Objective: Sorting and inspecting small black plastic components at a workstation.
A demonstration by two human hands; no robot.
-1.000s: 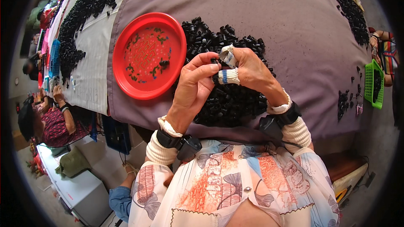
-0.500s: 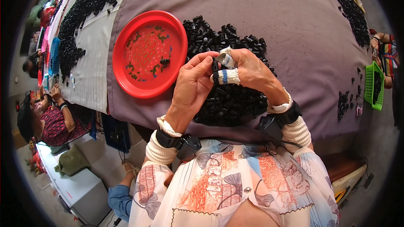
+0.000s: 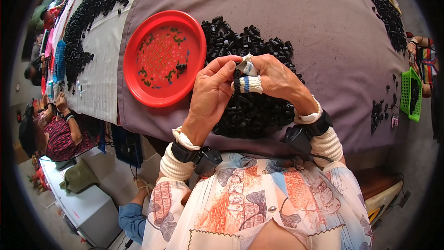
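Observation:
Over the near part of the pile, my left hand (image 3: 209, 91) is closed, thumb and forefinger pinching a small black plastic part (image 3: 237, 73). My right hand (image 3: 278, 78) meets it from the other side, its fingers curled around the same spot. White cloth sleeves with blue stripes (image 3: 249, 84) cover the right thumb and a finger. Between the right fingertips shows a small grey, blade-like piece (image 3: 241, 66), mostly hidden. Beneath both hands lies a heap of black plastic parts (image 3: 259, 115). To the left, a red round tray (image 3: 134, 76) holds one such black part (image 3: 181, 66).
A grey-purple cloth (image 3: 333, 28) covers the table. More black parts (image 3: 76, 32) lie on a pale cloth at left, others (image 3: 391, 18) at far right. A green basket (image 3: 410, 95) stands at the right edge, near another person's arm (image 3: 418, 41). One more person (image 3: 62, 134) sits at left.
My hands stay together at the same spot. The right thumb and the grey piece have shifted slightly at the black part, which is now more hidden.

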